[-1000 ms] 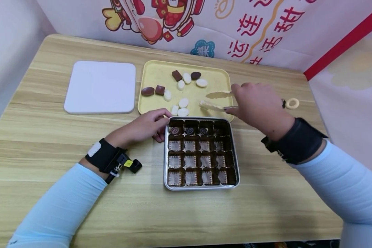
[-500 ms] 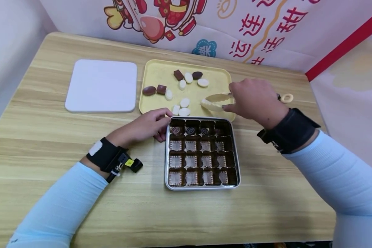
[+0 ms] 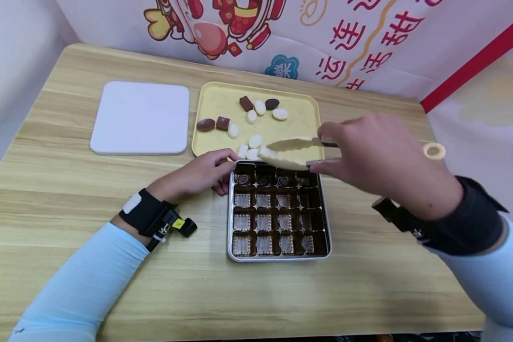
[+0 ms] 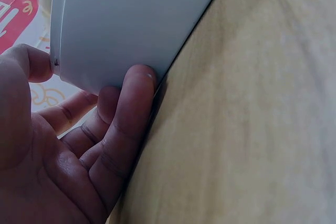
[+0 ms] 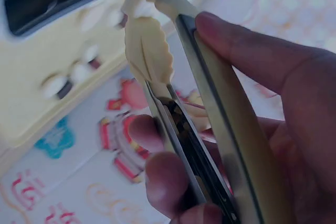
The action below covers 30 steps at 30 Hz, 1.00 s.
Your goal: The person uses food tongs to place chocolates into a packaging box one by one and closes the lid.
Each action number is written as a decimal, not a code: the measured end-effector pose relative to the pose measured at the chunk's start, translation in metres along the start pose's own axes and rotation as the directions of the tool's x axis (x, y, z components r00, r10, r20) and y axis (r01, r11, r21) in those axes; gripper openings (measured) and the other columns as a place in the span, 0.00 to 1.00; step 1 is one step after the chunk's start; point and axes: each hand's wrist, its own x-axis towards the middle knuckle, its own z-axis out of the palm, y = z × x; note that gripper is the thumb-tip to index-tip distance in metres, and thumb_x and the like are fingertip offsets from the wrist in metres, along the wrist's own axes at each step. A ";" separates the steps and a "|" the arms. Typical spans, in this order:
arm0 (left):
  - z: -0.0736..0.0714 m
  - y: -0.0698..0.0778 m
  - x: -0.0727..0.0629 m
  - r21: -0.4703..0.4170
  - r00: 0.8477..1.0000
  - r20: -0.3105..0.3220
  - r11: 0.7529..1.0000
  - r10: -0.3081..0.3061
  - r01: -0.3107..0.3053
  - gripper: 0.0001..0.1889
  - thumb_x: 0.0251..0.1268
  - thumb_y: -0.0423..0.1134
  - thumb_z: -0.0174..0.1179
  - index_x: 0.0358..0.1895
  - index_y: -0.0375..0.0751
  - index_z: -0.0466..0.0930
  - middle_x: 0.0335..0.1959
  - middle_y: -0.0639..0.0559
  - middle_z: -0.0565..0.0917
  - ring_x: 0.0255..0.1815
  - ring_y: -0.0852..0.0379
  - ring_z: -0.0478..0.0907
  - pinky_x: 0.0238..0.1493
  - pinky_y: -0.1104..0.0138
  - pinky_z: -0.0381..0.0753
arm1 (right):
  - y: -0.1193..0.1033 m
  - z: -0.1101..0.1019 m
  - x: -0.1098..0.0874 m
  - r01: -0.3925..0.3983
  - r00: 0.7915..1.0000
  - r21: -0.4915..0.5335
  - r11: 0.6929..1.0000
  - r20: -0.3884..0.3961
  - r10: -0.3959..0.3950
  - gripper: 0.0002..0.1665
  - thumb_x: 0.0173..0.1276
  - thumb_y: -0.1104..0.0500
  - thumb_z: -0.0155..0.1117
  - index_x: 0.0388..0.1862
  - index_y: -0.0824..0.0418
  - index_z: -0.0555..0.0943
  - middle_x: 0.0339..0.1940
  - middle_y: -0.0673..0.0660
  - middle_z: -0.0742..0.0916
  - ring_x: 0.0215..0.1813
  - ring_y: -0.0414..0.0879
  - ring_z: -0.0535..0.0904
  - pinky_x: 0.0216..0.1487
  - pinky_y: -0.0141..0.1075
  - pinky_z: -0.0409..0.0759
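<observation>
My left hand [image 3: 198,175] holds the far left corner of a square metal chocolate tin [image 3: 278,259]; in the left wrist view its thumb is at the rim and its fingers touch the side wall [image 4: 131,30]. My right hand [image 3: 374,159] grips cream-headed tongs [image 3: 284,162] over the tin's far edge. A pale white piece [image 5: 134,4] seems to sit between the tong tips, though its shape is unclear. The tin's brown insert has square compartments. Swirled dark chocolates [image 3: 242,179] lie in the far row, partly hidden by the tongs.
Behind the tin lies a yellow tray [image 3: 301,126] with several white chocolates [image 3: 280,114] and brown chocolates [image 3: 205,125]. A flat white lid-like panel [image 3: 141,118] lies to its left. A printed backdrop [image 3: 337,47] stands along the table's far edge.
My right hand first drew the tong arms closer together at the tray, then brought the tongs left and nearer, over the tin's far edge. My left hand stays at the corner.
</observation>
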 end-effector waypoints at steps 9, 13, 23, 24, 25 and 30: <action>0.000 -0.001 0.000 -0.010 1.000 -0.002 1.000 0.004 -0.004 0.15 0.81 0.44 0.43 0.61 0.45 0.72 0.30 0.40 0.78 0.30 0.46 0.85 0.34 0.58 0.90 | -0.042 0.009 -0.013 0.099 0.989 0.005 0.995 0.107 -0.099 0.26 0.58 0.36 0.74 0.44 0.53 0.82 0.26 0.47 0.85 0.17 0.41 0.71 0.12 0.34 0.61; 0.000 -0.001 0.000 -0.008 1.000 -0.006 1.000 0.009 -0.009 0.15 0.81 0.44 0.43 0.61 0.45 0.72 0.30 0.40 0.77 0.30 0.46 0.85 0.33 0.58 0.90 | -0.051 0.017 -0.008 0.109 0.984 -0.030 0.994 0.146 -0.103 0.26 0.58 0.36 0.74 0.42 0.54 0.82 0.25 0.48 0.84 0.17 0.42 0.70 0.12 0.34 0.61; -0.001 -0.001 -0.001 -0.005 1.000 -0.003 1.000 0.005 -0.005 0.14 0.81 0.44 0.42 0.60 0.46 0.72 0.29 0.40 0.78 0.30 0.46 0.85 0.34 0.57 0.90 | -0.075 0.006 0.013 0.187 0.961 -0.175 0.967 0.239 -0.142 0.23 0.61 0.38 0.72 0.37 0.55 0.82 0.27 0.49 0.84 0.22 0.44 0.76 0.16 0.41 0.75; -0.001 -0.001 -0.001 -0.006 1.000 -0.003 1.000 0.008 -0.008 0.14 0.81 0.44 0.42 0.59 0.46 0.72 0.29 0.41 0.78 0.30 0.46 0.84 0.34 0.57 0.90 | -0.079 0.004 0.016 0.205 0.956 -0.192 0.960 0.249 -0.155 0.22 0.61 0.38 0.73 0.35 0.54 0.82 0.26 0.49 0.83 0.22 0.44 0.76 0.18 0.42 0.77; -0.001 -0.001 0.000 -0.008 1.000 -0.001 1.000 0.010 -0.010 0.14 0.81 0.44 0.42 0.59 0.46 0.72 0.28 0.41 0.78 0.30 0.46 0.84 0.34 0.57 0.90 | -0.082 0.003 0.020 0.225 0.953 -0.211 0.951 0.251 -0.170 0.21 0.60 0.39 0.73 0.33 0.54 0.81 0.23 0.48 0.82 0.21 0.43 0.75 0.18 0.42 0.78; -0.001 -0.001 0.001 -0.024 1.000 0.013 1.000 0.018 -0.018 0.14 0.81 0.45 0.42 0.58 0.45 0.73 0.28 0.41 0.77 0.30 0.46 0.84 0.33 0.57 0.89 | -0.099 0.002 0.034 0.276 0.947 -0.292 0.916 0.244 -0.208 0.17 0.67 0.60 0.64 0.17 0.50 0.75 0.14 0.44 0.71 0.19 0.39 0.63 0.15 0.36 0.71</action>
